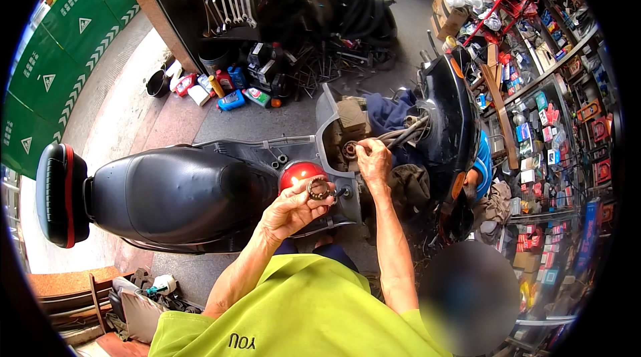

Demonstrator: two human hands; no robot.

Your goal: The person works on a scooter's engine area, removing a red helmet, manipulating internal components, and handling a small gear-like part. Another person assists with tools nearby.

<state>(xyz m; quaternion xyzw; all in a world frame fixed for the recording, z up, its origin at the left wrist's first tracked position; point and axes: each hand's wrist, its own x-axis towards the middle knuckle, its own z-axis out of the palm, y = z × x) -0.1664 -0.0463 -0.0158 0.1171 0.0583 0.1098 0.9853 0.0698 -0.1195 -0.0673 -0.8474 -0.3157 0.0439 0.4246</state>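
My left hand [291,211] is closed around a ring-shaped metal bearing [318,189], held up by its rim in front of a shiny red rounded object [298,174]. My right hand [375,162] is raised a little farther off, thumb and fingers pinched together. Whatever sits in that pinch is too small to make out. Right beside those fingertips is a round brownish metal part [349,150]; I cannot tell whether the fingers touch it. Both hands are over the footwell of a scooter, whose long black seat [177,191] stretches to the left.
The scooter's black front body [449,123] stands at right, with a person in blue [482,165] beyond it. Bottles [232,100] and wrenches [230,9] are at the back. Shelves of boxed parts [547,137] line the right. A cardboard box [350,115] sits in the footwell.
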